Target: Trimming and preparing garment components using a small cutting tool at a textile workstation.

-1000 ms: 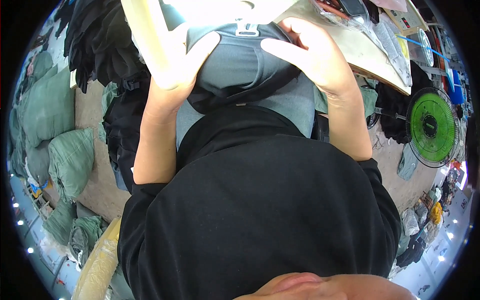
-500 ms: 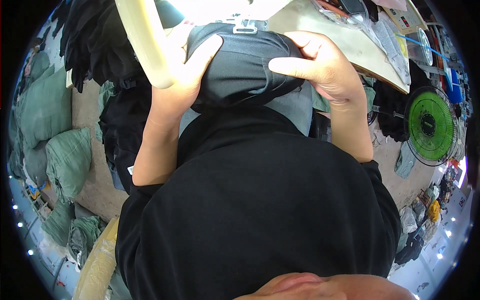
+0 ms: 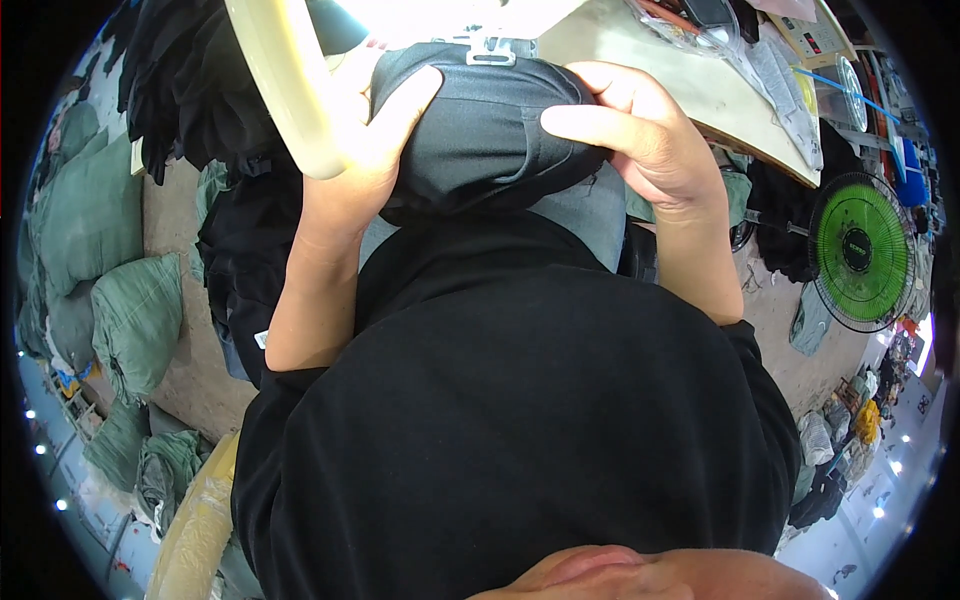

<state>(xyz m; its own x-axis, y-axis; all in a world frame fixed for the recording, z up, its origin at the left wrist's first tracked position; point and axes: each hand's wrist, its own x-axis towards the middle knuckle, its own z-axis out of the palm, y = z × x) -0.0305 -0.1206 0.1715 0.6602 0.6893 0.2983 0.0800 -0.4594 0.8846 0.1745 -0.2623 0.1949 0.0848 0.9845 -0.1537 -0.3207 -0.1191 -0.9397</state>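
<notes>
I'm watching a person at a smooth, pale work table (image 3: 745,115), with a round, green-bladed fan (image 3: 855,285) to the right and bulging green cloth sacks (image 3: 137,325) on the grey floor (image 3: 205,395) at left. A dark grey cloth garment (image 3: 465,140) sits above the lap, gripped at its sides by the left hand (image 3: 365,140) and right hand (image 3: 645,135), thumbs on top. Pale lettering marks the fan's hub; a small white tag (image 3: 262,340) by the left forearm is unreadable.

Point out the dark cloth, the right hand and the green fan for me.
Dark cloth (image 3: 465,135): head view, middle of its upward-facing surface.
Right hand (image 3: 650,140): head view, near the base of the thumb.
Green fan (image 3: 857,250): head view, its central hub.
</notes>
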